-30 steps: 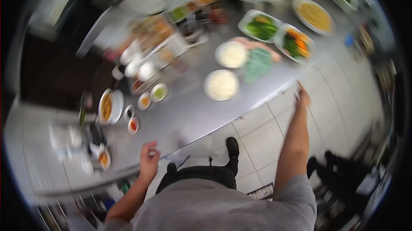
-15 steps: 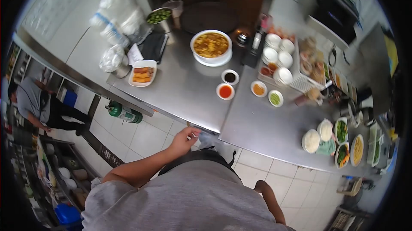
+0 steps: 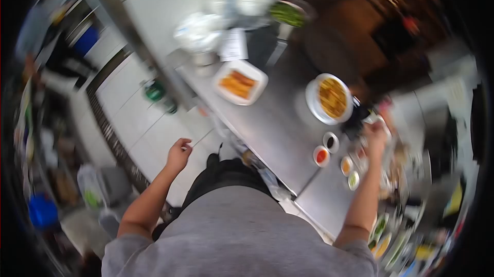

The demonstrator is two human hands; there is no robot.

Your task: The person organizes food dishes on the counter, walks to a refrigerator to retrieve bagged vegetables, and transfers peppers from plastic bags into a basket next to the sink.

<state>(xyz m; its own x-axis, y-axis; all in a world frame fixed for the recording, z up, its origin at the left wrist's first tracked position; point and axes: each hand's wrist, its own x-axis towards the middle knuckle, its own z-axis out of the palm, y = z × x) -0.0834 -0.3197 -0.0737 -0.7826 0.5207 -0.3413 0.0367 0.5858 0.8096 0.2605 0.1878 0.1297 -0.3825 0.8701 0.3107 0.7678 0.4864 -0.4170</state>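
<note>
My left hand (image 3: 179,154) hangs in the air over the floor, left of the counter edge. Its fingers are loosely curled and apart, and I see nothing held. My right hand (image 3: 375,134) reaches over the counter to the white small bowls (image 3: 380,121) at the right; blur hides its fingers and any grip. Nearest to that arm are small sauce dishes: dark sauce (image 3: 331,142), red sauce (image 3: 321,156), orange sauce (image 3: 346,166) and chopped green (image 3: 353,180). A large white bowl of yellow-brown food (image 3: 332,99) stands further back on the counter.
Fried rolls lie in a white square dish (image 3: 240,82) on the steel counter (image 3: 278,138). Behind are a paper slip (image 3: 234,45), a plastic-wrapped bundle (image 3: 199,32) and a container of greens (image 3: 287,15). A green cylinder (image 3: 154,91) stands on the floor; another person (image 3: 67,63) is far left.
The view has swung right and blurred. My right hand has come up from beside my body to the small bowls. My left hand has moved left, away from the counter edge.
</note>
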